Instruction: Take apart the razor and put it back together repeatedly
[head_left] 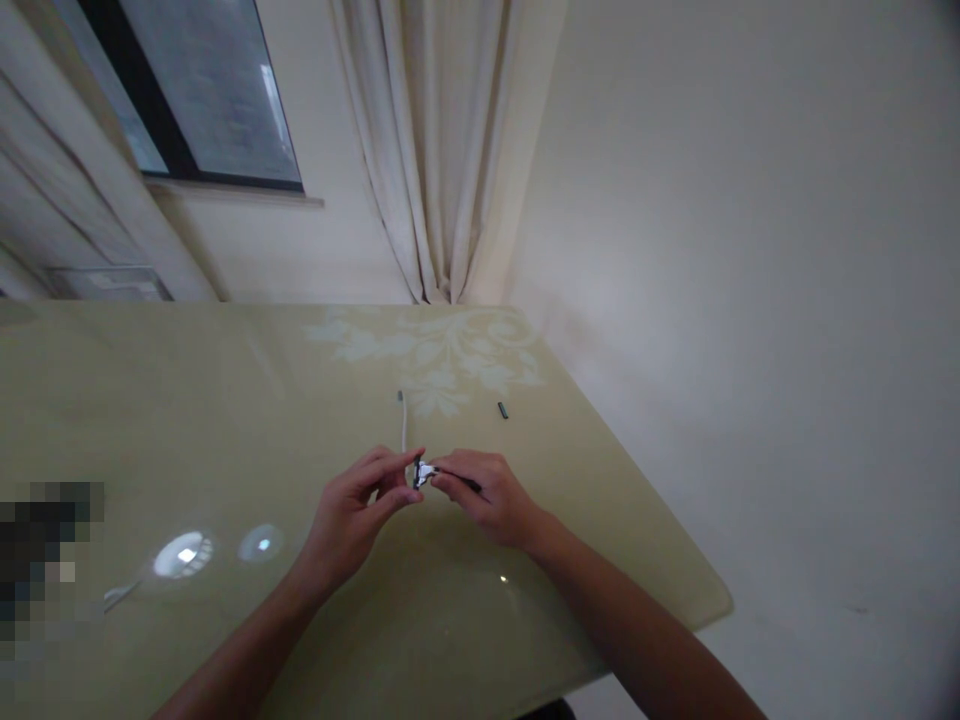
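Both hands meet over the table around a razor (426, 472) with a dark head, a silver neck and a dark handle. My left hand (360, 505) pinches the two ends of the razor's head between thumb and forefinger. Wrapped round the handle from the other side are the fingers of my right hand (487, 490), which hide most of it. Just beyond the hands lies a thin white stick or cord (405, 420) with a grey end, its near part hidden by my left hand. A small dark bar-shaped piece (502, 410) rests farther off to the right.
The glossy yellowish table (225, 400) has a pale floral pattern at its far end and a slanting right edge beside a plain wall (750, 300). Curtains (427, 150) and a window (217, 90) stand behind it. A blurred-out dark patch covers the left side.
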